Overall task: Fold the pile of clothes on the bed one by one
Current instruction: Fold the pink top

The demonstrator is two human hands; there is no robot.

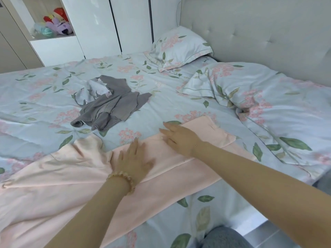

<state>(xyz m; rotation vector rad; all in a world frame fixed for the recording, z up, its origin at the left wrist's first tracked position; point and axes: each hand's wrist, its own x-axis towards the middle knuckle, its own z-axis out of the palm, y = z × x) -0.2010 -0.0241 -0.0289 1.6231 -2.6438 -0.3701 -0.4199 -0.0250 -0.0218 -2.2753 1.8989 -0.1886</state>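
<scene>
A long pale pink garment (59,178) lies spread across the near part of the bed, its right end reaching toward the pillows. My left hand (133,161), with a bead bracelet at the wrist, lies flat on the pink cloth near its middle, fingers straight. My right hand (179,138) rests further right on the same cloth, fingers stretched out over its far edge. Beyond them a crumpled grey garment (111,106) sits in a heap with a small pale floral piece (95,90) on top of it.
The bed carries a light blue floral duvet (35,97). Two matching pillows (179,47) lie at the right, against a padded headboard (259,33). White wardrobes (100,24) with a shelf of plush toys (55,24) stand behind the bed. A grey-clad knee (223,237) shows at the bottom.
</scene>
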